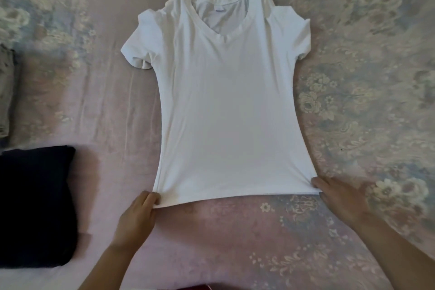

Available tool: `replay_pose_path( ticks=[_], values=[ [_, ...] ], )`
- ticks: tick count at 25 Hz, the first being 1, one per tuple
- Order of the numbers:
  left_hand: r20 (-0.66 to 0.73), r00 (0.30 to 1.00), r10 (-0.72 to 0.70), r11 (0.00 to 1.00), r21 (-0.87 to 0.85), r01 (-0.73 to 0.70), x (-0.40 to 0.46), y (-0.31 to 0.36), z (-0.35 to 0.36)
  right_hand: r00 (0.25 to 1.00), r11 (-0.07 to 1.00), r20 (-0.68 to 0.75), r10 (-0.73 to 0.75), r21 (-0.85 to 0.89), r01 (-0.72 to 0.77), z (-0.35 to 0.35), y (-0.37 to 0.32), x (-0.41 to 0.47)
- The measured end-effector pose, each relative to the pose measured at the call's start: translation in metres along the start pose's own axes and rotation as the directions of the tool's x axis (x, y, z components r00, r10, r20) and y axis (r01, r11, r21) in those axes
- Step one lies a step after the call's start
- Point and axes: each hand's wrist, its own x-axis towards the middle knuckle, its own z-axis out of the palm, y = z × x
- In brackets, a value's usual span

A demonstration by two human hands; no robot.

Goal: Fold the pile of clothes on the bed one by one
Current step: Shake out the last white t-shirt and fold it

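The white T-shirt (226, 101) lies face up, spread flat on the bed (353, 77). The left hand (138, 214) pinches its near left hem corner, the right hand (339, 198) its near right corner. Pull evenly outward to smooth wrinkles before folding the sides inward, clear of the dark folded garment (35, 205) left of the shirt.

T-shirt (226, 101) flat mid-bed (235, 231), folded garment (35, 205) to its left, another garment (6, 92) behind that

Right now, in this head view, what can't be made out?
- Grey folded garment: cut off by the left edge.
- Right hand: motion-blurred, grip on the white V-neck T-shirt hem unclear.
- Dark red object: cropped by the bottom edge.
- Neck label: too small to read.
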Motion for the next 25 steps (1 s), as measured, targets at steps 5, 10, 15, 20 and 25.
replay_pose_path(
  ticks=[5, 10, 15, 20, 25],
  values=[
    [0.218, 0.975, 0.036, 0.971, 0.221, -0.085, 0.002, -0.004, -0.002, 0.991, 0.98, 0.079, -0.111, -0.154, 0.122, 0.008, 0.004, 0.0],
    [0.512, 0.82, -0.255, 0.91, 0.413, 0.026, 0.01, 0.004, -0.03, 0.992, 0.99, 0.067, -0.111, -0.083, 0.117, 0.01, 0.003, -0.003],
    [0.693, 0.685, -0.223, 0.868, 0.461, -0.184, 0.019, 0.025, -0.056, 0.994, 0.996, -0.073, -0.082, -0.035, 0.079, -0.012, -0.004, 0.001],
    [0.278, 0.914, 0.295, 0.894, 0.258, -0.367, 0.076, 0.046, -0.068, 0.93, 0.987, -0.329, -0.162, -0.054, 0.153, -0.038, -0.071, 0.073],
    [-0.097, 0.928, 0.36, 0.881, 0.363, -0.304, 0.206, 0.115, 0.014, 0.98, 0.999, -0.199, -0.031, 0.013, 0.034, -0.047, -0.152, 0.162]
  ],
)
